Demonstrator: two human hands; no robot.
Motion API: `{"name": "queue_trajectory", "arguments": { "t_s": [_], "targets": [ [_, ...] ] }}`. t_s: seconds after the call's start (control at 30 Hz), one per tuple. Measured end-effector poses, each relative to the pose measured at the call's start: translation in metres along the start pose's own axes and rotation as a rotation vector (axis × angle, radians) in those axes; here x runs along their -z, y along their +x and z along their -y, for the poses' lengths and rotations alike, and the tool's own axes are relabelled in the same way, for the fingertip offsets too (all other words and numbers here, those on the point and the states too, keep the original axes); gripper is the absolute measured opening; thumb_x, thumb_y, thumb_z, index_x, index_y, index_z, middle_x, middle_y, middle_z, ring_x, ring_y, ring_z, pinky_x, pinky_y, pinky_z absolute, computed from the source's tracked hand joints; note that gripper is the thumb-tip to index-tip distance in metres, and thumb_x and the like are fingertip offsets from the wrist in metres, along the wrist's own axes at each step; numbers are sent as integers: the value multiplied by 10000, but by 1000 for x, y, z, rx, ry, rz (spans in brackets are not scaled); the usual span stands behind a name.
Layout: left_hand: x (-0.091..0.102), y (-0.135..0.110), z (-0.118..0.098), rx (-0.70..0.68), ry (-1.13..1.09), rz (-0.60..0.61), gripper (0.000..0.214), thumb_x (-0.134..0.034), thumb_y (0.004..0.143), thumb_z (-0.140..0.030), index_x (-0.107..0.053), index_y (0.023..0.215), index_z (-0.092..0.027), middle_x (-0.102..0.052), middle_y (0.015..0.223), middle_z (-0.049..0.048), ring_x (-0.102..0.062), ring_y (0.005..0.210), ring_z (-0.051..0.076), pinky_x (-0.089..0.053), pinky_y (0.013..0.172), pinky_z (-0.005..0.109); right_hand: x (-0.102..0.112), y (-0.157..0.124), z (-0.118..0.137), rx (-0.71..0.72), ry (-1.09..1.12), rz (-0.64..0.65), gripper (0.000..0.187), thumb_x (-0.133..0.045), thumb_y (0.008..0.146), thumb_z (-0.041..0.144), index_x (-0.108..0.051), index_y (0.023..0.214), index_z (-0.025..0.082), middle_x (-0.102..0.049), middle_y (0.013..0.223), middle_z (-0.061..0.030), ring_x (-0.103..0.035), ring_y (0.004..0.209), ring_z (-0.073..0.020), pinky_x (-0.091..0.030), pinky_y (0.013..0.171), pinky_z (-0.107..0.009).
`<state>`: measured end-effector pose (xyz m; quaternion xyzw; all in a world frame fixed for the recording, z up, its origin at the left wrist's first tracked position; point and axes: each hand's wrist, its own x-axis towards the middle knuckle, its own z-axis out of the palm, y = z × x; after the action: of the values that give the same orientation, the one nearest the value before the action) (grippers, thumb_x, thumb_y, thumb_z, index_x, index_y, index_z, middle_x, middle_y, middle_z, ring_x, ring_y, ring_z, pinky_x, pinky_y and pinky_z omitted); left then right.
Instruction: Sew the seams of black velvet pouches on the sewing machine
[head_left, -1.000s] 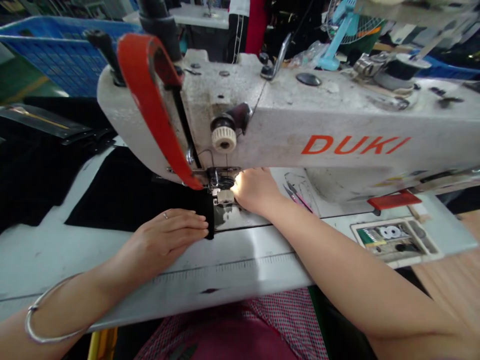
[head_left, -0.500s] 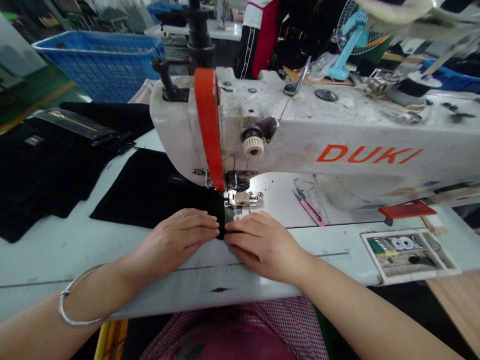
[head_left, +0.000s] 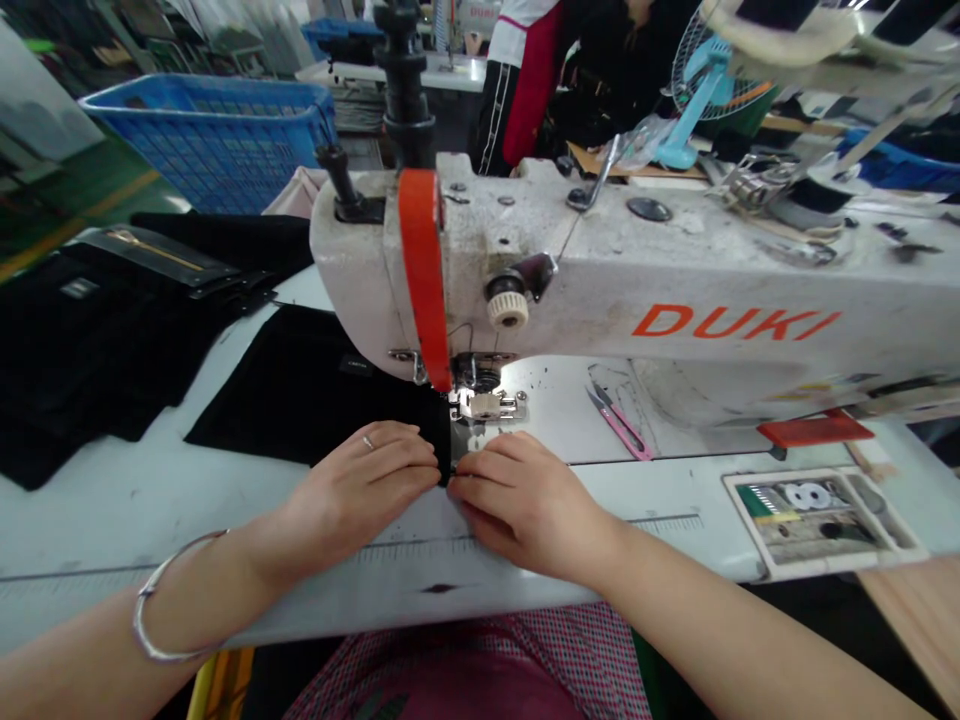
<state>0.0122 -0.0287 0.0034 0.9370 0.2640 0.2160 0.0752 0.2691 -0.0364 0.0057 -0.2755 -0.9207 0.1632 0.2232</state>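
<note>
A black fabric piece (head_left: 300, 385) with a small label lies flat on the sewing table, its right edge by the presser foot (head_left: 484, 404) of a white sewing machine (head_left: 570, 250). My left hand (head_left: 375, 482) is closed on the fabric's near right corner, fingers together and thumb low. Close beside it, my right hand (head_left: 529, 500) has its fingers curled and pinches the same edge. Fingertips of both hands nearly meet just in front of the presser foot. The pinched bit of cloth is mostly hidden by the fingers.
Pink-handled thread snips (head_left: 621, 422) lie on the machine bed to the right. A tray insert (head_left: 825, 520) holds bobbins. More black garment pieces (head_left: 97, 340) are stacked at left, a blue basket (head_left: 210, 140) behind them. A person (head_left: 517, 90) stands beyond the machine.
The whole view has shifted slightly, with everything sitting a little lower. Both hands keep the same hold on the fabric edge; the cloth shows no clear movement relative to the presser foot.
</note>
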Motion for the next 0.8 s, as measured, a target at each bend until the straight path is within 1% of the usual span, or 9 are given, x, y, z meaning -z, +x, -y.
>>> {"name": "queue_trajectory", "arguments": {
  "t_s": [0.13,0.27,0.33,0.4,0.5,0.57,0.67,0.73,0.8],
  "targets": [
    [5,2,-5,-25,89,48,232,-437,1029,-159,-626,1162,-160,-667,1140,53,-610,1095,220,-499,1025,405,0,0,0,8,11,-7,202,-599,934,197,-664,1125,192,-695,1105,-55,-578,952,-213,-465,857,-393],
    [5,3,-7,28,175,17,213,-457,1008,-131,-633,1127,-147,-670,1075,73,-610,1032,214,-506,978,387,1,0,1,7,2,-8,192,-613,924,196,-665,1109,196,-695,1071,-51,-580,952,-210,-469,847,-390],
    [4,3,-7,36,129,41,216,-452,1014,-141,-634,1128,-162,-672,1078,68,-611,1015,208,-504,963,385,0,0,1,8,-6,-10,189,-615,920,195,-667,1102,196,-695,1051,-52,-581,947,-211,-469,836,-390],
    [4,3,-6,12,49,68,217,-448,1021,-153,-631,1136,-172,-676,1099,65,-614,1013,205,-506,949,387,-1,0,1,14,-15,-15,190,-611,920,197,-669,1101,193,-696,1041,-55,-583,936,-213,-470,825,-393],
    [5,3,-5,-2,4,59,216,-457,1019,-141,-620,1159,-166,-682,1133,69,-615,1051,207,-503,968,393,-1,0,0,16,-18,-14,190,-594,928,198,-669,1103,191,-704,1044,-61,-588,924,-215,-474,829,-396],
    [5,3,-3,-17,9,37,219,-465,1015,-132,-613,1172,-167,-688,1144,67,-620,1078,206,-509,985,385,-1,0,1,14,-17,-18,193,-582,930,190,-670,1102,185,-703,1114,-74,-597,961,-221,-477,849,-398],
    [3,3,0,-61,45,-13,221,-478,1015,-135,-611,1187,-175,-701,1154,58,-630,1122,194,-524,1013,364,0,0,2,15,-8,-30,205,-571,930,181,-664,1113,178,-664,1279,-81,-598,1072,-236,-477,899,-409],
    [2,2,1,-45,59,-23,211,-485,1020,-145,-614,1183,-179,-713,1154,45,-639,1132,175,-534,1017,335,1,0,4,3,11,-28,205,-562,939,182,-657,1121,182,-661,1302,-69,-598,1109,-234,-473,927,-412],
    [1,2,2,-6,44,-14,205,-485,1024,-147,-623,1171,-183,-723,1156,31,-649,1130,155,-541,1010,303,2,0,5,-22,37,-14,226,-555,949,188,-641,1158,181,-681,1270,-64,-603,1117,-228,-469,945,-408]
  ]
}}
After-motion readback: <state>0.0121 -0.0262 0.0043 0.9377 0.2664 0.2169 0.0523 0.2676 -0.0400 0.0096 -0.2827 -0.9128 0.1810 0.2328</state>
